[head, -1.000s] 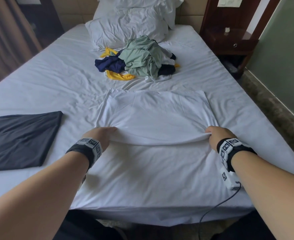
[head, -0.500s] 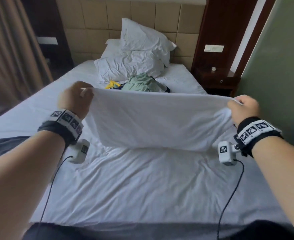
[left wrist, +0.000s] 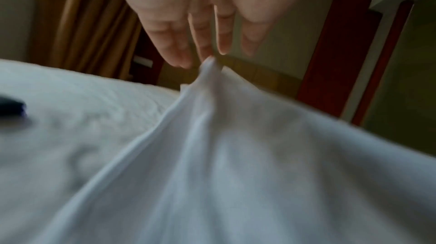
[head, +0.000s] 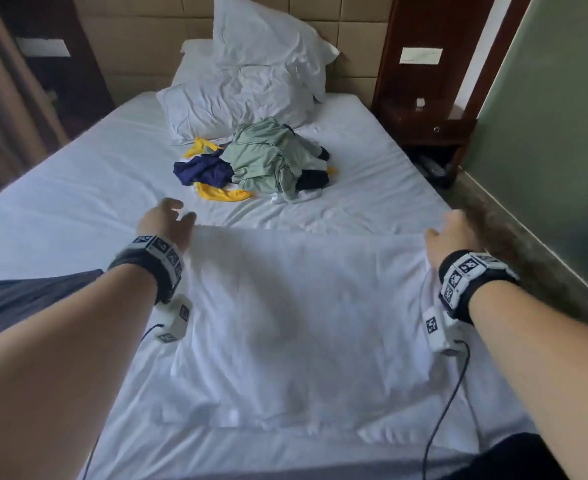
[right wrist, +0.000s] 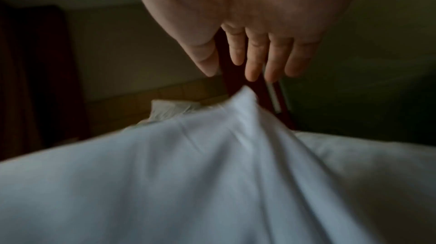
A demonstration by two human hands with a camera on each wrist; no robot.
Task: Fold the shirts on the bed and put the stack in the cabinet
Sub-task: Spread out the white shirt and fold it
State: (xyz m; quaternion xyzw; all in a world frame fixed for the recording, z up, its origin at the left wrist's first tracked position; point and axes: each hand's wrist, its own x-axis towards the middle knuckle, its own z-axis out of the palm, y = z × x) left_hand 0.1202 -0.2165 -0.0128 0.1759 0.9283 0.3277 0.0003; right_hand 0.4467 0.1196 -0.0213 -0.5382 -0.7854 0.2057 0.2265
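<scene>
Now both hands, left hand [head: 166,220] and right hand [head: 453,237], are hovering with fingers [left wrist: 179,50] released over the far corners of the white shirt [head: 299,306], lying on the near bed [head: 78,188]. Smoothing the fold flat before halving again would probably be keeping edges aligned.
</scene>
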